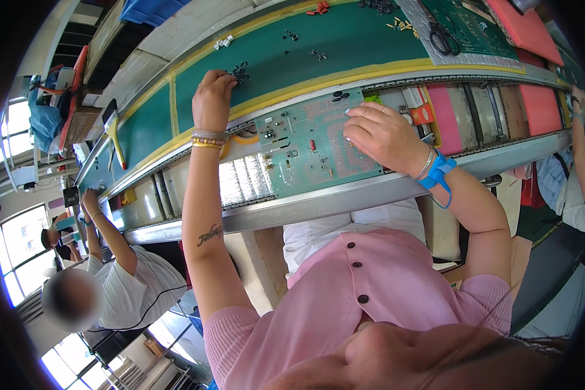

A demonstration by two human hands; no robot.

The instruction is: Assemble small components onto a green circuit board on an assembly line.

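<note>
My left hand [212,101] reaches over the green work surface, fingers closed in a pinch beside a small pile of black components [240,73]. Whatever sits between its fingertips is too small to make out. Below it a green circuit board [335,166] lies across the rails, with several small parts on it, among them a red component [312,145]. Over the board's right side my right hand [385,138] is bent, its fingers curled together. I cannot make out what they hold, if anything. A blue wrist strap [439,171] circles my right wrist.
Along the green surface [364,40] lie white parts [223,42], red parts [318,8], yellowish parts [403,26] and more black ones. Black scissors [443,40] rest at the far right. A metal rail [331,201] runs in front of me. Another person [133,273] works at the left.
</note>
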